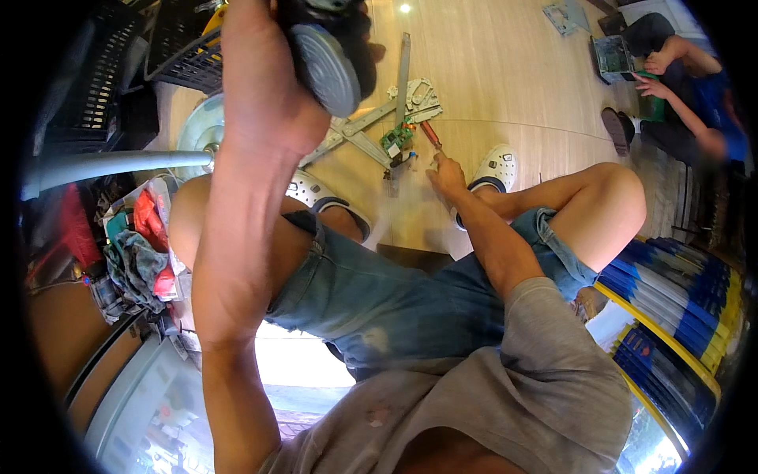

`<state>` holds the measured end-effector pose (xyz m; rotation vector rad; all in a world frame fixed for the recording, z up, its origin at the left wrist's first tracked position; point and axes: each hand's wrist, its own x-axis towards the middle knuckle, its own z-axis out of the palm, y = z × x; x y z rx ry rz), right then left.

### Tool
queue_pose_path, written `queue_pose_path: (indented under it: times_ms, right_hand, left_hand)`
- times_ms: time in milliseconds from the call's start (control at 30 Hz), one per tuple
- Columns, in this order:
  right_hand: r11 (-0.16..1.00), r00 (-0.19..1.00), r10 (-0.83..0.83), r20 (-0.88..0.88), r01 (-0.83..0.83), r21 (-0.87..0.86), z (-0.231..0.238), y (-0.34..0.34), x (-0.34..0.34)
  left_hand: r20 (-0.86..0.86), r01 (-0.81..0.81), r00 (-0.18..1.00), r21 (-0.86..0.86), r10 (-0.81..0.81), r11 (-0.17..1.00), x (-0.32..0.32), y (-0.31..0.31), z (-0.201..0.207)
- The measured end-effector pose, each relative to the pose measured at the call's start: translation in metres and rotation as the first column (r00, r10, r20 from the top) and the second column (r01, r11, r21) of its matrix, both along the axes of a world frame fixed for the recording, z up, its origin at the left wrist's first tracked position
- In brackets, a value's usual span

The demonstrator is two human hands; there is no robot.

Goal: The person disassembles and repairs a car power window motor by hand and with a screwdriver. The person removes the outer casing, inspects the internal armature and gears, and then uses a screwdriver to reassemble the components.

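At the top, close to the camera, my left hand [257, 79] is raised. It is closed around a dark tool with a round grey disc [325, 69]; most of its fingers are hidden, and the exact kind of tool does not show. Lower down, between my feet, my right hand [448, 178] grips a slim tool with a red part [430, 133], its far end by a green circuit board [396, 141]. The board lies against a metal mechanism with crossing arms [365, 142], resembling a car window regulator, on the floor. Its left arm is partly hidden behind my left wrist.
White clogs [497, 166] are on my feet beside the metalwork. A pale blue pole [118, 167] on a round base [197, 126] and black crates [185, 59] stand left. At right, another person [691, 103] handles a metal box [613, 59]. Blue-and-yellow stacked cases [671, 292] stand lower right.
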<state>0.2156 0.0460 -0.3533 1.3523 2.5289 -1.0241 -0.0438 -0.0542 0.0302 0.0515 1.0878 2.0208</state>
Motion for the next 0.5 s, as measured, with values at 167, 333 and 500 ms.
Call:
queue_pose_path:
  times_ms: [167, 333, 500]
  right_hand:
    - [0.992, 0.994, 0.096, 0.047, -0.099, 0.077, 0.0, 0.001, -0.001]
    - [0.979, 0.982, 0.165, 0.086, -0.174, 0.105, -0.008, 0.001, -0.002]
    - [0.975, 0.966, 0.171, 0.195, -0.194, 0.11, -0.024, 0.002, -0.001]
  left_hand:
    - [0.016, -0.03, 0.999, -0.061, 0.031, 0.998, 0.001, 0.002, -0.001]
    - [-0.012, 0.138, 0.99, 0.067, -0.137, 0.988, 0.0, 0.003, 0.002]
    - [0.079, 0.211, 0.97, 0.194, -0.23, 0.958, 0.009, 0.011, 0.021]
